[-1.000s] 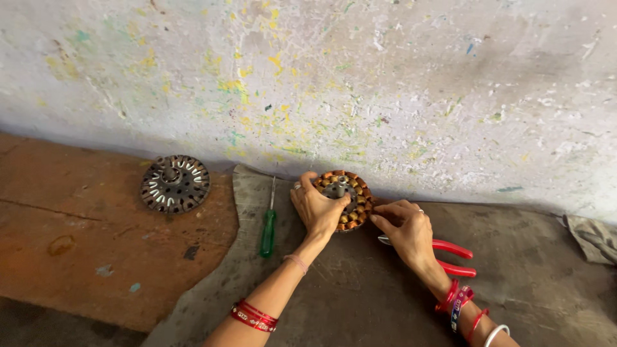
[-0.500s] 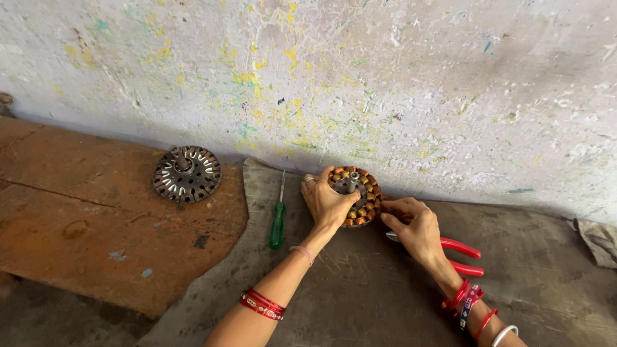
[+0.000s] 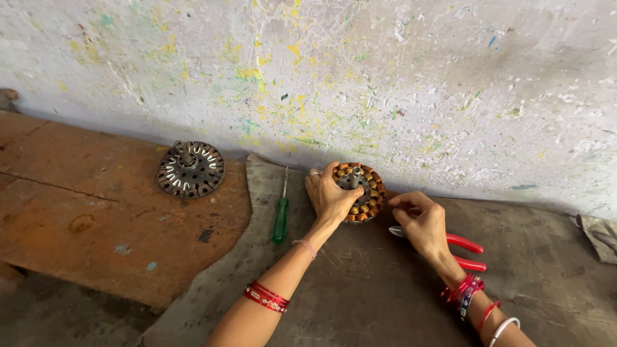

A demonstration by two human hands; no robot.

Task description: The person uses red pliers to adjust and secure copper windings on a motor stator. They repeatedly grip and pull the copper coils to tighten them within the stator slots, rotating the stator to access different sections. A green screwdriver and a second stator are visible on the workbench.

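The left hand (image 3: 329, 196) grips the round copper-wound motor stator (image 3: 360, 191), steadying it on the grey mat, while the right hand (image 3: 421, 222), just beside it, pinches at its rim over red-handled pliers (image 3: 466, 252); next likely needs careful wire pulling.

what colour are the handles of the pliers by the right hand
Red, seen in the head view: the pliers lie under the right hand.

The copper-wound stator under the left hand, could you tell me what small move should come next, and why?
Probably draw the right hand slightly outward to tension whatever its pinched fingertips hold at the rim of the stator; the strand itself is too fine to see. The left hand already steadies the stator from its left side, and the red-handled pliers lie unused beneath the right hand.
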